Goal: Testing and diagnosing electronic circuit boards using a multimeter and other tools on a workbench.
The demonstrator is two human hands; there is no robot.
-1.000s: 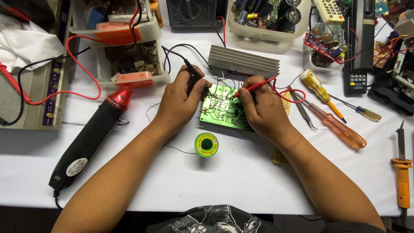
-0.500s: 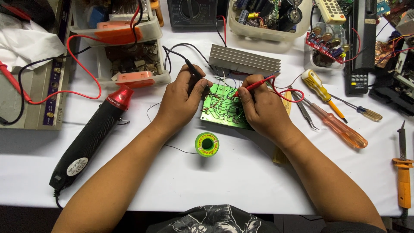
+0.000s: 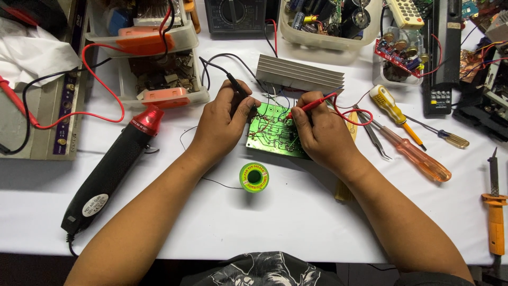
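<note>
the green circuit board (image 3: 275,139) lies flat on the white table (image 3: 296,222), between our hands and just in front of the ribbed heat sink (image 3: 299,74). our left hand (image 3: 221,127) pinches the black probe (image 3: 239,90); our right hand (image 3: 320,135) grips the red probe (image 3: 311,104). both tips seem to touch the board, though fingers hide them. a solder spool (image 3: 254,177) sits near the board, and a black heat gun (image 3: 114,169) lies to the left.

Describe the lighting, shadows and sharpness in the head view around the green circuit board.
Head view: even, soft light; faint shadows under both forearms on the white table; the green circuit board, left hand and right hand look sharp; no strong glare; edges bend slightly.
</note>
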